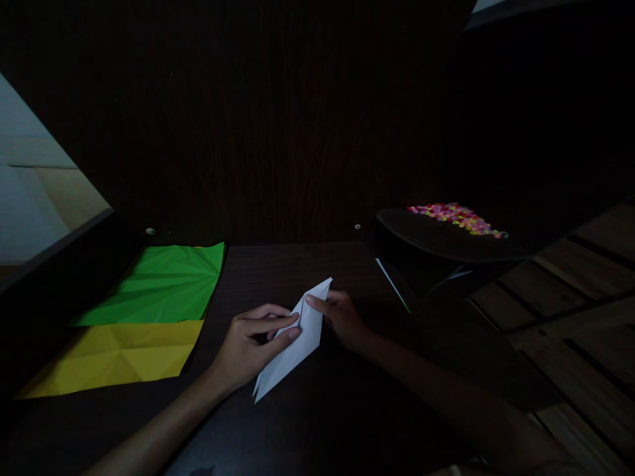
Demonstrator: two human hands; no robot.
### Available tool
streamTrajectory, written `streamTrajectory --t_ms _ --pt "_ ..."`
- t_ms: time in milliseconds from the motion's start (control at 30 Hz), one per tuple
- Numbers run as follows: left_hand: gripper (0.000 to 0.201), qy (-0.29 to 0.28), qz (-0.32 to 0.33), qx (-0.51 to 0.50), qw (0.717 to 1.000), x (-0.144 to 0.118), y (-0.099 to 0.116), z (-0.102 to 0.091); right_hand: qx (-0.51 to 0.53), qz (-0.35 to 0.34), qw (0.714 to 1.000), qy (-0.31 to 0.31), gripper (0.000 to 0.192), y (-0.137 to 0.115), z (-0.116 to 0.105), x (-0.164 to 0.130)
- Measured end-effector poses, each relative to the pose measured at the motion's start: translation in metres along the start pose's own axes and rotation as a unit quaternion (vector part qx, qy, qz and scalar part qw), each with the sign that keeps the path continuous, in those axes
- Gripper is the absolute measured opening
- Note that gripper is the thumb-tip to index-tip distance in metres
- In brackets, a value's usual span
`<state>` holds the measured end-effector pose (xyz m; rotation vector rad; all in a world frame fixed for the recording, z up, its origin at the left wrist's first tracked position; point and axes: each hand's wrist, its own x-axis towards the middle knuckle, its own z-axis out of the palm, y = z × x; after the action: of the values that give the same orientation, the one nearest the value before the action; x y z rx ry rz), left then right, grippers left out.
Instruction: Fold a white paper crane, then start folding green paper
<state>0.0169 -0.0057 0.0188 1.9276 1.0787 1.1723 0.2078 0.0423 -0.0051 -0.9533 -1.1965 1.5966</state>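
Observation:
A folded piece of white paper (302, 347), long and pointed at both ends, is held slantwise just over the dark wooden surface. From its left side my left hand (255, 340) grips it, thumb and forefinger lying on the top face and the other fingers partly behind. My right hand (342, 317) pinches the upper right part, its thumb on the paper and the remaining fingers hidden behind it. At the lower tip the paper splits into two layers.
On the left lie a creased green sheet (163, 281) and a creased yellow sheet (124, 354). Small pink and yellow pieces (459, 218) are heaped on a dark shelf (421, 235) at right. A dark upright panel (278, 132) stands behind the surface. Wooden slats (570, 297) show at far right.

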Motion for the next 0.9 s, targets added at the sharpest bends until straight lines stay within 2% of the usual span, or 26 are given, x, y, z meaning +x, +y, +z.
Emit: streamTrajectory --t_ms 167,433,900 --pt "0.018 -0.006 -0.044 -0.049 0.998 -0.0004 -0.0005 0.0019 -0.050 -0.020 0.999 -0.001 0.031 -0.0029 -0.0012 -0.0014" --pt "0.020 0.006 -0.076 -0.058 0.995 -0.0020 -0.0040 0.0022 -0.063 -0.013 0.998 0.003 0.030 -0.0007 -0.0003 -0.0014" --pt "0.020 0.001 -0.091 -0.090 0.992 -0.0015 -0.0021 0.0047 -0.083 -0.014 0.996 0.029 0.030 -0.0053 0.0030 -0.0053"
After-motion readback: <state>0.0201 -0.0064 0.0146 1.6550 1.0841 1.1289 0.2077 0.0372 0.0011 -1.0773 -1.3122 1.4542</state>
